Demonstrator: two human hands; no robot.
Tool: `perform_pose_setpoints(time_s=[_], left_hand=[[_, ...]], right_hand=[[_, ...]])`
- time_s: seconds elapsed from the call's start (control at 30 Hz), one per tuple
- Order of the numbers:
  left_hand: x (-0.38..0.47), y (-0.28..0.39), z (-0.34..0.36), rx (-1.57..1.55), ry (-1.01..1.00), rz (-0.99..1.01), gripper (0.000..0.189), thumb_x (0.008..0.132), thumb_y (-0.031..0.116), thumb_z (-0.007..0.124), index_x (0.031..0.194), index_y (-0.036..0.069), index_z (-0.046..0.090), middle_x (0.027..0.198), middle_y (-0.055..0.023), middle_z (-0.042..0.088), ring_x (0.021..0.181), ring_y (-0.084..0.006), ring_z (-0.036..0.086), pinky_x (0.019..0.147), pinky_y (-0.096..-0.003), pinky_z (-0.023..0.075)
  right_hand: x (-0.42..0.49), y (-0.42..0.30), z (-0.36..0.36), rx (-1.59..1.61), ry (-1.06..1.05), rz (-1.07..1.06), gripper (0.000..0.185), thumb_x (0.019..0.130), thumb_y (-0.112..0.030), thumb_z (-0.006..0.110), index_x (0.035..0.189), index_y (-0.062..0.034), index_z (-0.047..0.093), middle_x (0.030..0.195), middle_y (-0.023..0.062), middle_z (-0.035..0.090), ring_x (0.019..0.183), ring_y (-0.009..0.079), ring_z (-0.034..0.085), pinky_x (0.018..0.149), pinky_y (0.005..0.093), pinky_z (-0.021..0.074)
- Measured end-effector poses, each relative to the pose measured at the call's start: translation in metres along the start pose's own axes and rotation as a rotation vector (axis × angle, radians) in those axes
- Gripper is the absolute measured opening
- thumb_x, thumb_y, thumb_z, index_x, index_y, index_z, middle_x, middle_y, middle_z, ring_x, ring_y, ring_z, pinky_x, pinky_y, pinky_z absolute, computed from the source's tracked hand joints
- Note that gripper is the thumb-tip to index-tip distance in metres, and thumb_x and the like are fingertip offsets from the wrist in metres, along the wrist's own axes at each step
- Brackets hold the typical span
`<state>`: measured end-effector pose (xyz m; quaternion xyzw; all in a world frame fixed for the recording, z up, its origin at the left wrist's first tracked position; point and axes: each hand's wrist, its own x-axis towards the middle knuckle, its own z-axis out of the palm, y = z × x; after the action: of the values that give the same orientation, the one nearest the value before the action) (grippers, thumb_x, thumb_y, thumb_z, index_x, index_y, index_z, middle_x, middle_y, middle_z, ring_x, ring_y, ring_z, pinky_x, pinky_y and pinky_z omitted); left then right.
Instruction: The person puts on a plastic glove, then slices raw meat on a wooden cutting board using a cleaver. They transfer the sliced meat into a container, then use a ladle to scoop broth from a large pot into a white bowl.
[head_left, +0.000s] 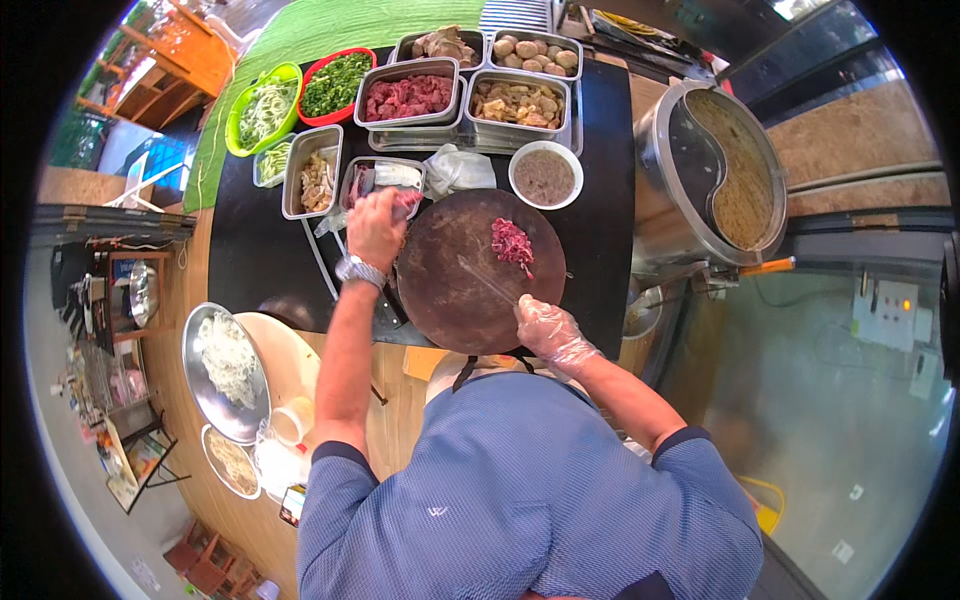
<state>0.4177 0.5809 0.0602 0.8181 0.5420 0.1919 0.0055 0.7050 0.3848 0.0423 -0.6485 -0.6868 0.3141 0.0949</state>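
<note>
My right hand (551, 334), in a clear plastic glove, grips a knife (486, 279) whose thin blade lies across the round chopping block (457, 300). A small heap of sliced red meat (512, 244) sits on the block beyond the blade. My left hand (373, 231), bare with a metal watch (361, 271) at the wrist, holds a piece of red meat (407, 199) in its fingers. This hand is just left of the block, over the near side of a small metal tray (420, 166) with meat and a white item inside.
A white bowl of minced meat in liquid (546, 178) stands behind the block beside a crumpled white cloth (459, 171). Farther back are metal trays of meat (409, 97) and round potato-like items (536, 54). A large steel pot (742, 172) is at right, a noodle bowl (225, 360) at left.
</note>
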Motion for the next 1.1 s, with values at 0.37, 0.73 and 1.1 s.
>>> perform_pose_setpoints(time_s=[0.37,0.73,1.1], left_hand=[[-0.064,-0.057,0.002,-0.063,-0.317,-0.335,0.057,0.077,0.023,0.084,0.125,0.005,0.058,0.112,-0.0203,0.063,0.105,-0.0405,0.061,0.089,-0.0483,0.0519],[-0.086,-0.071,0.086,-0.230,-0.195,-0.318,0.020,0.087,0.010,0.067,0.104,0.001,0.062,0.094,-0.0227,0.065,0.093,-0.0434,0.062,0.084,-0.0521,0.0493],[-0.093,-0.015,0.063,-0.190,-0.169,-0.427,0.073,0.092,0.010,0.061,0.155,-0.004,0.027,0.150,-0.0360,0.038,0.136,-0.0470,0.043,0.114,-0.0472,0.0372]], right_hand=[[0.050,-0.077,0.087,0.033,0.323,0.121,0.041,0.090,-0.020,0.065,0.122,0.0026,0.055,0.094,0.0208,0.063,0.085,0.0379,0.068,0.073,0.0486,0.0566],[0.063,-0.077,0.056,-0.178,0.274,0.026,0.016,0.091,-0.020,0.061,0.095,-0.0048,0.064,0.093,0.0157,0.065,0.087,0.0348,0.066,0.080,0.0488,0.0539],[-0.052,0.182,-0.131,-0.024,1.185,0.591,0.033,0.099,-0.027,0.050,0.083,-0.0008,0.063,0.083,0.0230,0.065,0.075,0.0408,0.062,0.070,0.0501,0.0477]])
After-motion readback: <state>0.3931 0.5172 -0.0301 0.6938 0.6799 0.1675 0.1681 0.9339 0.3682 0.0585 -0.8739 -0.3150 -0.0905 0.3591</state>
